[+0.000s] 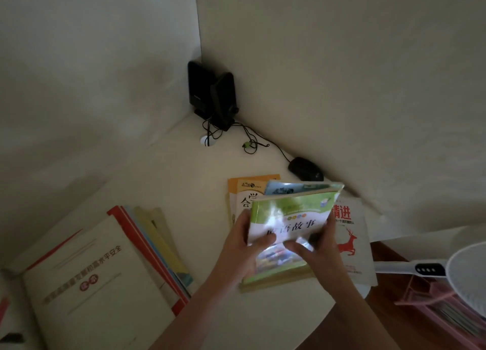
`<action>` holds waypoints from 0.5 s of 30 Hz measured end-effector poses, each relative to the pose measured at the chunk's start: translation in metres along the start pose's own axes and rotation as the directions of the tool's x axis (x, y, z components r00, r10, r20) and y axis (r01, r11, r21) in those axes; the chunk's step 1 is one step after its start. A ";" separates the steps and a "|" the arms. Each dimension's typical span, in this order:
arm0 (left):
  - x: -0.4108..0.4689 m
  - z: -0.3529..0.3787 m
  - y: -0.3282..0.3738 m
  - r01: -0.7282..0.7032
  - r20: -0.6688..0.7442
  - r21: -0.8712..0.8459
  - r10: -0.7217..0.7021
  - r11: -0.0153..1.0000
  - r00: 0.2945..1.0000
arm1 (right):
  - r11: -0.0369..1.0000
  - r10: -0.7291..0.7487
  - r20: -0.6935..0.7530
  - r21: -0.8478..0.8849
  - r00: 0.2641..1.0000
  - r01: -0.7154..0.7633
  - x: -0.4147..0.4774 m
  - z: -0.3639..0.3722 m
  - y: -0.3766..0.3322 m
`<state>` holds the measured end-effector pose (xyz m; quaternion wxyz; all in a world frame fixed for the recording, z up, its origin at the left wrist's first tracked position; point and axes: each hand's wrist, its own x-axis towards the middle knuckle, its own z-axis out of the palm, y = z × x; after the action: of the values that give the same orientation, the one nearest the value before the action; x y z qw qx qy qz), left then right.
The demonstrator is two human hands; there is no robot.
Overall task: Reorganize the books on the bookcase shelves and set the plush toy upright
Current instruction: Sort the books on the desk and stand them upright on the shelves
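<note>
We are working at a pale desk set into a corner of plain walls, with black speakers standing in its far corner and a mouse lying by the right-hand wall. Near the desk's right edge both hands are holding a green book tilted above a second green book that is lying flat. The left hand is gripping its left side with the thumb curled onto the cover. The right hand is pinching the lower right, thumb on top and fingers wrapped behind. An orange book and a white deer book are lying just beside, and a larger stack is sitting at the near left corner. Neither bookcase nor plush toy is showing. We are judging that the glossy cover, held low, could slip or flop open, and a careless sweep could push the deer book off the right edge.
</note>
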<state>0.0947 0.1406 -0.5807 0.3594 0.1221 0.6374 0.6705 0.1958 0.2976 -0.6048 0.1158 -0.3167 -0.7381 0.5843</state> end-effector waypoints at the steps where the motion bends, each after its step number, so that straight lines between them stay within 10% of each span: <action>1: 0.001 -0.003 0.007 -0.023 -0.005 -0.017 0.023 1.000 1.000 | 0.999 -0.029 0.006 0.014 1.000 0.029 0.000 -0.001 -0.012; 15: -0.004 -0.008 0.011 -0.062 -0.142 0.241 0.098 0.969 0.985 | 0.997 0.013 -0.107 -0.068 0.994 -0.021 -0.011 0.032 -0.011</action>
<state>0.0885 0.1328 -0.5705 0.2652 0.1377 0.7326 0.6115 0.1840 0.2645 -0.6015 0.1388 -0.3574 -0.7480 0.5417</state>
